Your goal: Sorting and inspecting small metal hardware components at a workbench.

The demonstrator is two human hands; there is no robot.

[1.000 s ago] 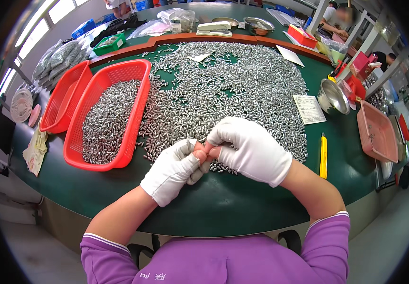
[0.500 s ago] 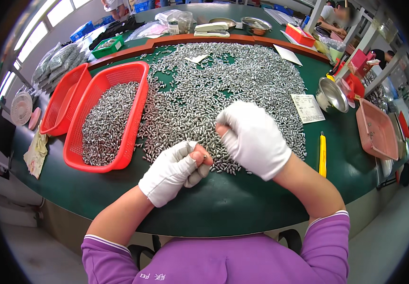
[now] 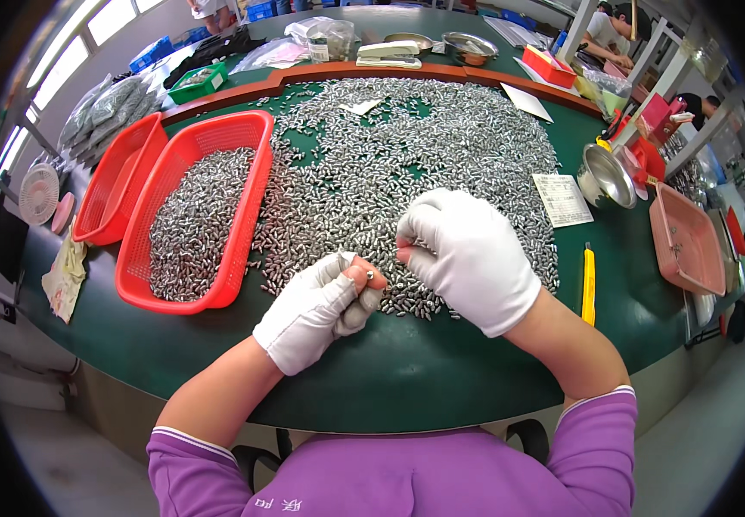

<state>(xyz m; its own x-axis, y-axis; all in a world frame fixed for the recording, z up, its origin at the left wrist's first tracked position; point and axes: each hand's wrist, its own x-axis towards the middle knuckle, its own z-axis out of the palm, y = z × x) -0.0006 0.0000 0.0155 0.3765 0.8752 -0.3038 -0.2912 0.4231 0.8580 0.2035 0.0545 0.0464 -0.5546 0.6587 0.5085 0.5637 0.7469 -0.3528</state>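
My left hand (image 3: 316, 312), in a white glove with bare thumb and index tips, pinches a small silvery metal piece (image 3: 370, 276) just off the near edge of the heap. To its right, my right hand (image 3: 471, 258) wears the same kind of glove. Its fingers are curled and the thumb is bent in over the heap; whatever it may hold is hidden. A broad layer of small bullet-shaped metal pieces (image 3: 338, 207) covers the middle of the green table (image 3: 415, 379). More such pieces partly fill a red perforated basket (image 3: 260, 164) at the left.
Another red basket (image 3: 118, 189) stands further left. A yellow utility knife (image 3: 589, 284), a printed slip (image 3: 562, 200), a metal bowl (image 3: 607, 175) and a pink bin (image 3: 687, 241) lie to the right. A brown wooden rail (image 3: 304, 71) borders the far side. A person (image 3: 609, 39) sits at far right.
My right hand has moved slightly right and down, and turned a little. The left fingers have tilted, so the metal piece shows more clearly at their tips.
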